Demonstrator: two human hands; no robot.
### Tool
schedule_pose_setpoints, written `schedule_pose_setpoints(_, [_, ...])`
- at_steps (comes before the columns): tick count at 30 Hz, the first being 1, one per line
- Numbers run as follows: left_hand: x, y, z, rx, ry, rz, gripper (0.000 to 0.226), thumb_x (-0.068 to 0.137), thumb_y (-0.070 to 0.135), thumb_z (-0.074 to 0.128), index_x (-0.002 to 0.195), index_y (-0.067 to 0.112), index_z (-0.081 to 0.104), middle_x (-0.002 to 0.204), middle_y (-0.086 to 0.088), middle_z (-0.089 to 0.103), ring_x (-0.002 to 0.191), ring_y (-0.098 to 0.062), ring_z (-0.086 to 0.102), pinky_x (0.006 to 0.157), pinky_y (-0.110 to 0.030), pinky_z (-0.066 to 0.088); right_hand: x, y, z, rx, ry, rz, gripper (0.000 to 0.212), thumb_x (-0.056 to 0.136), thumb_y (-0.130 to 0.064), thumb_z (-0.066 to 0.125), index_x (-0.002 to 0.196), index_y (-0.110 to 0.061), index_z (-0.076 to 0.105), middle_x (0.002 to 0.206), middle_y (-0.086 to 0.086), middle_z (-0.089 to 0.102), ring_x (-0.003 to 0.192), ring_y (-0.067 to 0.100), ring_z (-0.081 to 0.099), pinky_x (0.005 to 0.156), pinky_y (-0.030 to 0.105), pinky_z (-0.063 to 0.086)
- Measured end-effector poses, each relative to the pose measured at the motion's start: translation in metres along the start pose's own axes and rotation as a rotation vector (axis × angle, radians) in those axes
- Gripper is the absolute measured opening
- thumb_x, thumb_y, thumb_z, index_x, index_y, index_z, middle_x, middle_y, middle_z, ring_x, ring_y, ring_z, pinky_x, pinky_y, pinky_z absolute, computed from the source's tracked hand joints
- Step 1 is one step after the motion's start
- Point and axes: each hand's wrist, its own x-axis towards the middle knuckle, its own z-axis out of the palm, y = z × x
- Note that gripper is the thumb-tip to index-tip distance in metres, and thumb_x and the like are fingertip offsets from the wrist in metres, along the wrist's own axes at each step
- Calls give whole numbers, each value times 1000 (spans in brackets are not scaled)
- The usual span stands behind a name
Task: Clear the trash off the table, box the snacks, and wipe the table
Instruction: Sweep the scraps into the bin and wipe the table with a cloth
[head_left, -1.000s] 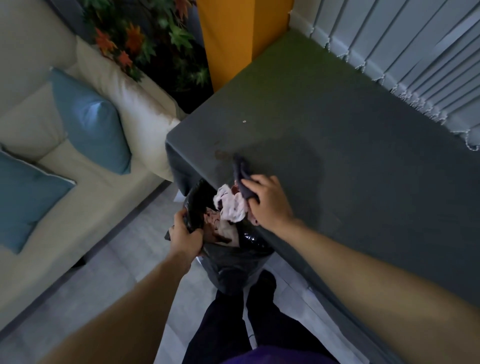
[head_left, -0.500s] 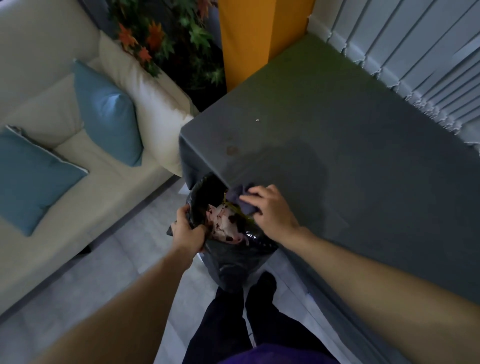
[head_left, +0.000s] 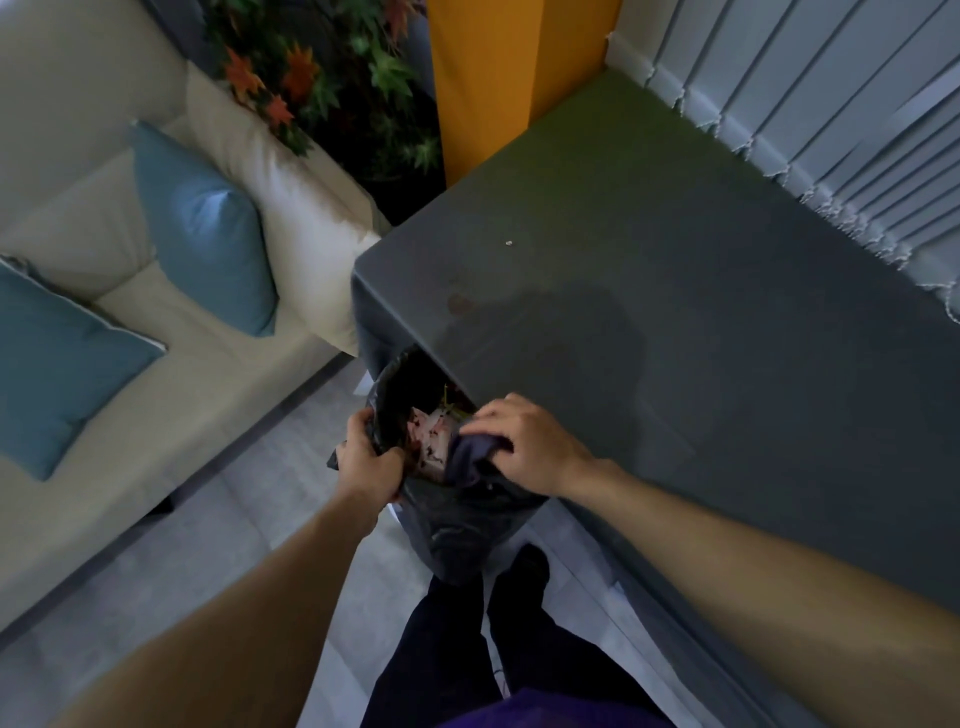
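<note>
A black trash bag (head_left: 457, 525) hangs open at the near left edge of the dark grey table (head_left: 675, 312). My left hand (head_left: 370, 462) grips the bag's left rim. My right hand (head_left: 530, 447) is shut on a dark cloth (head_left: 467, 454) and holds it over the bag's mouth. Crumpled pale wrappers with red marks (head_left: 434, 431) lie inside the bag. A small brownish stain (head_left: 460, 303) and a tiny white crumb (head_left: 508, 242) sit on the tabletop.
A cream sofa (head_left: 171, 332) with two blue cushions (head_left: 208, 234) stands left of the table. A plant with orange leaves (head_left: 311, 78) and an orange pillar (head_left: 493, 78) are at the back. Vertical blinds (head_left: 831, 114) line the right. My legs (head_left: 467, 649) stand on grey floor.
My right hand has come off the table edge with the cloth and now sits over the bag's mouth. The pale trash has dropped deeper into the bag. The left hand keeps its grip.
</note>
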Motion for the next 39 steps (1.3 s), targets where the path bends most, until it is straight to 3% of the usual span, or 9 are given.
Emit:
schedule_pose_setpoints(5, [8, 4, -4, 6, -19, -9, 68, 85, 7, 54, 135, 47, 32, 136, -13, 41, 116, -40, 54, 78, -56, 61, 30, 28, -37, -38, 710, 422, 39, 75, 4, 61, 110, -11, 70, 108, 11, 66, 100, 33, 60, 93, 37, 44])
schedule_pose_setpoints(7, [11, 6, -3, 7, -7, -7, 66, 85, 6, 52, 134, 46, 34, 136, -13, 41, 116, -41, 54, 78, -57, 60, 40, 44, -57, -82, 799, 653, 39, 82, -1, 61, 119, -10, 66, 119, 14, 60, 108, 36, 53, 98, 37, 38])
schedule_pose_setpoints(12, [24, 15, -8, -6, 14, -20, 64, 80, 10, 52, 129, 47, 36, 133, -14, 44, 114, -41, 54, 77, -58, 60, 54, 60, -61, -153, 539, 575, 35, 83, -7, 60, 117, -13, 68, 114, 12, 58, 107, 33, 52, 94, 37, 44])
schedule_pose_setpoints(18, [42, 23, -18, 27, 21, -23, 63, 74, 17, 54, 127, 46, 37, 129, -14, 45, 110, -43, 56, 74, -59, 60, 110, 87, -98, -59, 769, 814, 32, 89, -8, 50, 115, -11, 68, 120, 17, 60, 114, 36, 54, 102, 38, 41])
schedule_pose_setpoints(21, [49, 22, -20, 35, 5, -20, 60, 86, 7, 54, 130, 44, 37, 131, -14, 43, 109, -41, 56, 63, -50, 63, 147, 91, -110, -75, 669, 874, 35, 96, -13, 51, 129, -13, 60, 135, 14, 53, 126, 35, 47, 105, 36, 36])
schedule_pose_setpoints(24, [53, 20, -21, 21, -8, -40, 60, 87, 5, 54, 128, 46, 37, 132, -15, 44, 107, -42, 58, 57, -46, 62, 166, 79, -100, -170, 445, 633, 39, 92, -9, 51, 129, -15, 62, 134, 9, 59, 119, 35, 50, 103, 31, 32])
schedule_pose_setpoints(29, [54, 16, -20, -35, -44, -89, 63, 85, 8, 55, 125, 54, 38, 135, -15, 44, 109, -45, 58, 59, -52, 62, 150, 63, -82, -111, 255, 316, 25, 80, -20, 45, 85, -23, 70, 92, -2, 69, 94, 21, 53, 86, 33, 46])
schedule_pose_setpoints(34, [48, 13, -19, -49, -38, -101, 62, 86, 9, 56, 126, 52, 38, 134, -14, 44, 110, -45, 57, 58, -50, 62, 131, 69, -72, -247, 336, 305, 44, 79, -15, 43, 110, -21, 74, 116, -2, 71, 100, 29, 56, 91, 36, 47])
schedule_pose_setpoints(39, [37, 9, -13, -68, 2, -106, 66, 73, 16, 57, 125, 51, 38, 131, -16, 47, 107, -46, 59, 58, -52, 62, 93, 33, -49, -52, -18, 124, 29, 81, -16, 50, 90, -22, 77, 96, -7, 73, 89, 14, 56, 86, 28, 44])
